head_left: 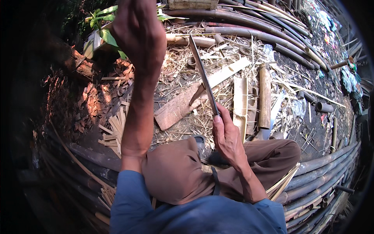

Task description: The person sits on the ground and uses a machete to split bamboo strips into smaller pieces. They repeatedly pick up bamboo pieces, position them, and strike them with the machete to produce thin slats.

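My right hand (227, 136) is closed in front of my lap around the near end of a long, narrow knife (203, 74). Its blade points up and away, seen nearly edge-on. My left hand (141, 33) is raised high at the top left, close to the camera and blurred, with its fingers partly out of the picture; what it holds, if anything, does not show. Beyond the knife a flat wooden board (175, 107) lies slanted on the ground, and a short peg-like piece of wood (197, 94) stands against it.
Right of the board lie a split bamboo piece (240, 101) and a bamboo tube (264, 103). Thin bamboo strips (115, 130) are piled by my left arm. Long bamboo poles (257, 35) stretch across the back; more poles (311, 179) lie at the right. Shavings (175, 62) litter the ground.
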Demonstrator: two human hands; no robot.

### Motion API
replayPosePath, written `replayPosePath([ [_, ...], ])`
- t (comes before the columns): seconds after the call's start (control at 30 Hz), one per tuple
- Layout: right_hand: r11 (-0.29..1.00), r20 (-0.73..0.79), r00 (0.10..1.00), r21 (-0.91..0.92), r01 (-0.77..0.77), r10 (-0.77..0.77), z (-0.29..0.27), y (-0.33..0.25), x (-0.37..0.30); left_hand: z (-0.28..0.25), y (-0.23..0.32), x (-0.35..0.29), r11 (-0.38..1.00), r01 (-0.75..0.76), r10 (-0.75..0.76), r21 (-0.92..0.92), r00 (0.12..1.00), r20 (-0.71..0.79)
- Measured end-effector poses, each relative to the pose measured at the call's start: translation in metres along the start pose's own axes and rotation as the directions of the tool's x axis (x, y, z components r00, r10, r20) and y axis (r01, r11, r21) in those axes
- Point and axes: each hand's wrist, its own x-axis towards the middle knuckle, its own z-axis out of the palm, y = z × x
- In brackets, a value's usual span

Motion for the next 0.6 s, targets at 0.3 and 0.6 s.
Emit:
replayPosePath([
  [0.3,1.000,0.081,0.997,-0.012,-0.006,0.007,0.006,-0.009,0.018,0.059,-0.063,-0.080,0.990,0.136,-0.082,-0.026,0.724,0.685],
  [0.6,0.998,0.051,0.998,-0.043,0.043,-0.041,-0.012,0.003,0.026,0.072,-0.021,0.013,0.954,0.009,0.150,-0.299,0.850,0.505],
])
